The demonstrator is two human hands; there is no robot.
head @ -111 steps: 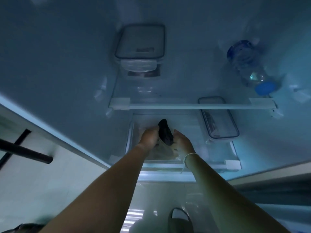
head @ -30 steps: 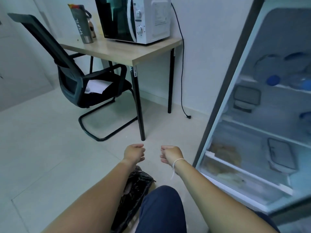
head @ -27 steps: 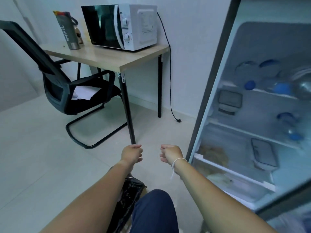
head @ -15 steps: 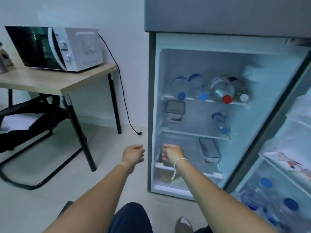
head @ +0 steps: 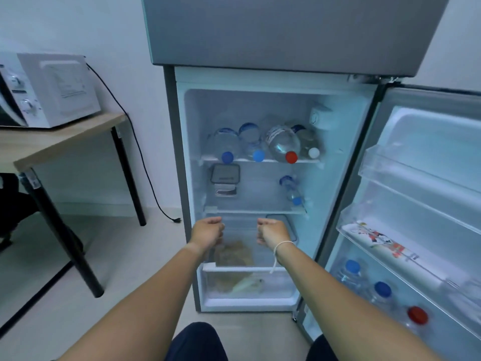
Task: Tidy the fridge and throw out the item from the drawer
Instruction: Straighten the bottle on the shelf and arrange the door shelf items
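Observation:
The fridge [head: 276,82] stands open in front of me. Both my arms reach toward its lower part. My left hand [head: 208,230] and my right hand [head: 273,231] hover side by side in front of the bottom shelf, fingers loosely curled, holding nothing. Below them the clear drawer [head: 247,285] is shut and holds brownish food and a pale packet. Several water bottles [head: 282,144] lie on the top shelf. A lidded container [head: 225,174] and one bottle [head: 292,190] sit on the middle shelf. Another lidded container [head: 290,222] is partly hidden behind my right hand.
The fridge door [head: 421,204] swings open at the right, with a carton and several bottles in its racks. A wooden table [head: 59,139] with a microwave [head: 49,92] stands at the left, a black chair beside it. A power cord trails on the floor.
My view has swung from the floor and the black bag at my feet to the open fridge. Both empty hands now point at the bottom shelf. The dark item I held earlier is gone.

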